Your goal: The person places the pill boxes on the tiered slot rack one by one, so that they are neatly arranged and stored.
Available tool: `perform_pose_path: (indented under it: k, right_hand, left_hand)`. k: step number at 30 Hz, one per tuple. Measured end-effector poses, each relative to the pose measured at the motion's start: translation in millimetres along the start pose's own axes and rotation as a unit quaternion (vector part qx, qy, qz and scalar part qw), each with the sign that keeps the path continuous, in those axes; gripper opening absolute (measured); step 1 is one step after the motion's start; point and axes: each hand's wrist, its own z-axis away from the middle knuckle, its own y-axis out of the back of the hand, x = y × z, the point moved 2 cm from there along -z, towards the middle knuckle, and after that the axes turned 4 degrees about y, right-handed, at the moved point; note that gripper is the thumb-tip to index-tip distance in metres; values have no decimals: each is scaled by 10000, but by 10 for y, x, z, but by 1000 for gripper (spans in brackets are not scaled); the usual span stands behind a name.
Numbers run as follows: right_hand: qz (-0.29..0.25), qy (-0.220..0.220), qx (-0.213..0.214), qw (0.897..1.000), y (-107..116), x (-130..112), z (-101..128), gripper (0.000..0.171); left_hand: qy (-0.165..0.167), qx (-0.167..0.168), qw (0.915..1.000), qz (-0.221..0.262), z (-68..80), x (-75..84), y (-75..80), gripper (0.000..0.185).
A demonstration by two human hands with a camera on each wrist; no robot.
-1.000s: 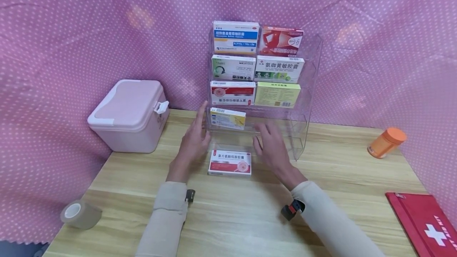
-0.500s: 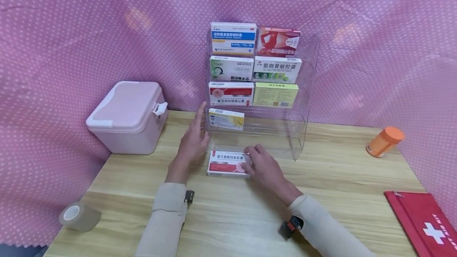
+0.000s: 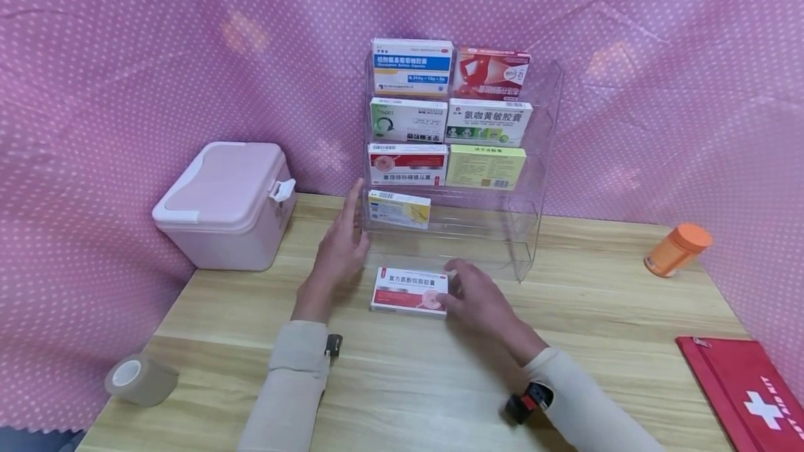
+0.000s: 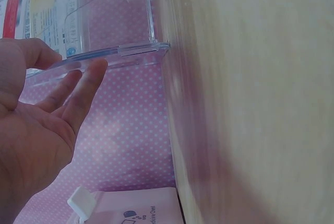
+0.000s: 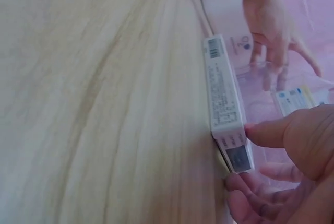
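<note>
At the right end of a red-and-white medicine box (image 3: 410, 291), my right hand (image 3: 480, 298) pinches it, thumb on the printed face and fingers behind the far edge. The box lies slightly turned at the front of a clear acrylic display rack (image 3: 477, 225); its barcode side shows in the right wrist view. My left hand (image 3: 339, 250) rests against the rack's left side panel with fingers extended along the outside. In the left wrist view, the left thumb (image 4: 42, 52) is right at the panel's edge.
Several medicine boxes fill the rack's upper tiers, and a yellow-and-white box (image 3: 399, 209) stands on a lower one. A pink medicine chest (image 3: 226, 208) is left, above a tape roll (image 3: 141, 380). At right are an orange bottle (image 3: 678, 250) and a red first-aid pouch (image 3: 744, 389).
My right hand has come down from the rack's lower tier to the red-and-white box and taken hold of its right end. The box has shifted slightly right and turned. The left hand stays put.
</note>
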Motion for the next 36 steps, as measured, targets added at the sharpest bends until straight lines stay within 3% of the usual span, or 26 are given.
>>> perform_pose_path:
  k: [5,17,26,36]
  right_hand:
    - [-257,253,-296,9989,62,69,49,55]
    - [-514,328,-648,9960,98,94,57,31]
    - [-747,373,-868,9927,153,25,142,33]
    - [-991,549,-684,9912,171,13,172,35]
  left_hand:
    - [-70,57,10000,-40,4,4,5,117]
    - [-60,10,10000,13,6,-3,0,116]
    - [-17,41,10000,-3,11,0,3,114]
    - [7,11,10000,24,8,10,2,114]
